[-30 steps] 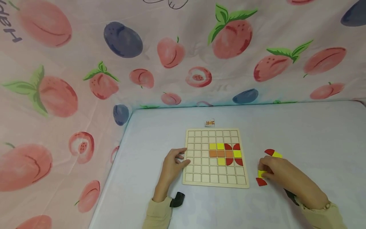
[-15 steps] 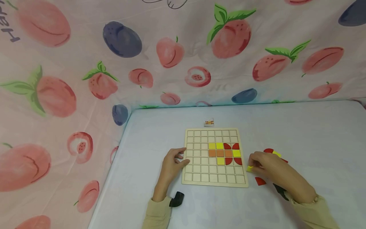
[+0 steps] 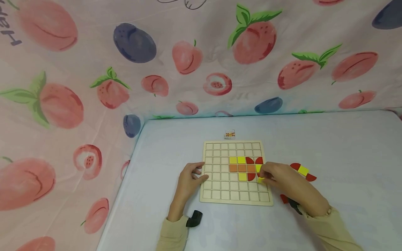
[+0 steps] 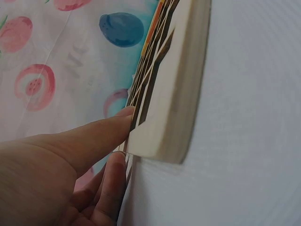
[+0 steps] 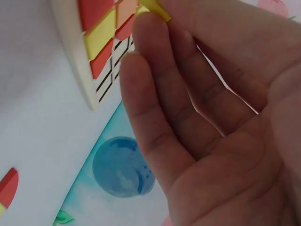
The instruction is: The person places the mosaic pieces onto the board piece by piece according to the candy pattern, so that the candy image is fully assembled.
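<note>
Touching the left edge of the wooden board (image 3: pixel 216 196), the left hand (image 3: pixel 187 176) sets its thumb and forefinger apart on the rim. Bare cells fill the grid's left columns; then come yellow squares (image 3: pixel 237 160), an orange row (image 3: pixel 242 168) and red rounded pieces (image 3: pixel 251 177). One uncovered cell (image 3: pixel 233 177) sits directly below the leftmost orange piece, with a yellow square just right of it.

Over the right edge, the right hand (image 3: pixel 281 176) pinches a yellow tile (image 3: pixel 260 180) between thumb and fingers. That uncovered cell lies to the tile's left, past filled cells; lower rows of bare cells give room around them. Fingers hide too much to judge the tile's long axis, or whether it touches the board.

Farther right, a loose group (image 3: pixel 303 170) of two red pieces and a yellow one lies on the tabletop (image 3: pixel 351 157), which stretches well beyond it. Another red piece (image 3: pixel 284 198) shows partly, below the right hand.
</note>
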The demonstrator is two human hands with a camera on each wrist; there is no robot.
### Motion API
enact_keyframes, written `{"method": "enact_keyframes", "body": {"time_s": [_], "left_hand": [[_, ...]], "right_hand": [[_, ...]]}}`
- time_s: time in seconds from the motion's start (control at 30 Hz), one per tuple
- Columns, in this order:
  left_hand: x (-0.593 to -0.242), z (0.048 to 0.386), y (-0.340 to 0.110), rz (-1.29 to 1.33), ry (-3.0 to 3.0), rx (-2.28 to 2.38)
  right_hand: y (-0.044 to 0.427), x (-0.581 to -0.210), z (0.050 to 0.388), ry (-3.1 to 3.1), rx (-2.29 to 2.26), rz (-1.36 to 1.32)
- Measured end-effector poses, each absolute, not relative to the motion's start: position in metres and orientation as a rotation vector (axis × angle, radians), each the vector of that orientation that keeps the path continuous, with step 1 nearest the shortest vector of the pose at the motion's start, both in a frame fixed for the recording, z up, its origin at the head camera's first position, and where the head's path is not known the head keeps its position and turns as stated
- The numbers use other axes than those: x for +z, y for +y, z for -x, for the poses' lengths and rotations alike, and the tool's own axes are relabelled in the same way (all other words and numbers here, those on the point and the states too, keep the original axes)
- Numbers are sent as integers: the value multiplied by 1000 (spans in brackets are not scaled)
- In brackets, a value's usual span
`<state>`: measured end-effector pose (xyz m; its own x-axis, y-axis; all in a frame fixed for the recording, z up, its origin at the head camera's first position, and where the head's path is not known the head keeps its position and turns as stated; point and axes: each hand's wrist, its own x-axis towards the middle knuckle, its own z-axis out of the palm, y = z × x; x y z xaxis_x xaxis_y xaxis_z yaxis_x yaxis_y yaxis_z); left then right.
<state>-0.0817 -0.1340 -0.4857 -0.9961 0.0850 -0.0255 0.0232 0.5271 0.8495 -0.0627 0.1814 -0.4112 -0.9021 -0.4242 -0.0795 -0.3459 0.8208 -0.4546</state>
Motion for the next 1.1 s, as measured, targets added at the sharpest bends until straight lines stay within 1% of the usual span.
{"method": "enact_keyframes", "body": {"time_s": [0.17,0.4,0.97,1.1], "left_hand": [[-485,81,-133,-78,2684,1485],[-485,82,-132,-78,2689,1469],[-483,82,-133,-77,2683,1493],[-484,82,-133,-72,2679,1489]], "right_hand": [[175,-410,65,2844,-715,662],[165,-412,72,2793,-818,656],[135,-424,90,2808,-819,753],[130,-428,94,2783,-844,732]]}}
